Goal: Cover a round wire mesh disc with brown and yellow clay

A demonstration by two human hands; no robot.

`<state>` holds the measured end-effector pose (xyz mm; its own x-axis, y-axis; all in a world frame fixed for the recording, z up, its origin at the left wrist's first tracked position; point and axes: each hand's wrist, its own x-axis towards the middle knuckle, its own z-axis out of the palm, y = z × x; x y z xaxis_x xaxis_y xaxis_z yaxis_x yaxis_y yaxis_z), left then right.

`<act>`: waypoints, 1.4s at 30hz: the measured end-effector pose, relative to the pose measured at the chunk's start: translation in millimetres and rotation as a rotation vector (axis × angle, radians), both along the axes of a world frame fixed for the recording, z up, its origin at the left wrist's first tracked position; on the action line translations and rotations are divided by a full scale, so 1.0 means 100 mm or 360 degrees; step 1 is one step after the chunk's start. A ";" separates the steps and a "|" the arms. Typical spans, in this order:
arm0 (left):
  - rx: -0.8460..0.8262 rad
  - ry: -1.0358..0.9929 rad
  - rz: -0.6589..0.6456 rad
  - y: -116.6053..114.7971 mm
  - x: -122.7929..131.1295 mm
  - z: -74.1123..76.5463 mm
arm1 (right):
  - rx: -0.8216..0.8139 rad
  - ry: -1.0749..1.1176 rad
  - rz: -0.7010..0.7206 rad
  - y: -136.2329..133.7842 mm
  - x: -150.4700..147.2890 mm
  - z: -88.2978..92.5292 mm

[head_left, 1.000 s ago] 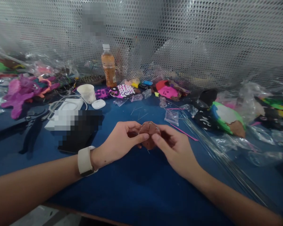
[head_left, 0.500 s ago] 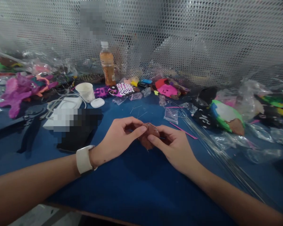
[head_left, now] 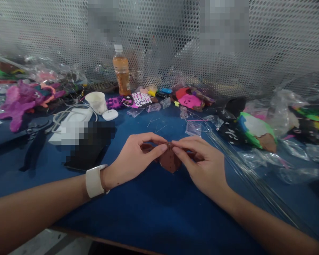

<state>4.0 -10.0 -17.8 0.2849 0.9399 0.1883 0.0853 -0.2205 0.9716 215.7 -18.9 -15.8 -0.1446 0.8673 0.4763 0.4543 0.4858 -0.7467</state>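
My left hand (head_left: 134,156): thumb and fingers pinched on upper left edge of brown piece (head_left: 170,161). My right hand (head_left: 208,164): likewise pinched, upper right edge. Piece located between both hands, above blue table (head_left: 159,212); dark marks down its middle. Bottle (head_left: 122,76) upright beyond, near white cup (head_left: 96,102).

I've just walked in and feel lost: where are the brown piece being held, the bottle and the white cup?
Brown piece (head_left: 170,160), head view: middle of its visible face.
Bottle (head_left: 122,72), head view: middle of its body.
White cup (head_left: 97,106), head view: its outer wall.
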 end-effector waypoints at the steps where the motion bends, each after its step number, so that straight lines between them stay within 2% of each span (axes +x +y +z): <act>1: 0.0011 -0.0001 0.0002 0.00 0.00 -0.01 | 0.0003 -0.0008 0.0003 0.00 0.00 0.00; 8: -0.0043 -0.0044 -0.0003 -0.01 -0.01 -0.03 | 0.0142 -0.0103 0.0071 0.01 0.03 -0.04; 15: -0.0033 -0.0030 0.0056 -0.01 0.01 -0.04 | 0.0010 -0.0076 0.0193 0.04 0.03 -0.06; 21: -0.0153 -0.0100 -0.0076 0.01 -0.01 -0.04 | 0.0015 -0.0109 0.0199 0.05 0.04 -0.06; 24: -0.0297 -0.0152 -0.0205 0.02 0.00 -0.04 | -0.0055 -0.0067 0.0230 0.04 0.04 -0.07; 27: -0.0354 -0.0239 -0.0227 0.03 0.02 -0.04 | -0.0201 0.0090 0.0228 0.03 0.02 -0.09; 34: -0.0322 -0.0259 -0.0060 0.05 0.02 -0.08 | -0.0584 0.0167 0.0302 0.07 0.02 -0.05; 42: -0.0284 -0.0209 -0.0128 0.04 0.01 -0.08 | -0.0638 0.0193 0.0302 0.04 -0.01 -0.01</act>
<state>4.8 -5.9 -25.7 0.3440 0.9370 0.0613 -0.0553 -0.0450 0.9975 215.1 -14.5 -16.4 -0.2827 0.9501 0.1318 0.2827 0.2139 -0.9351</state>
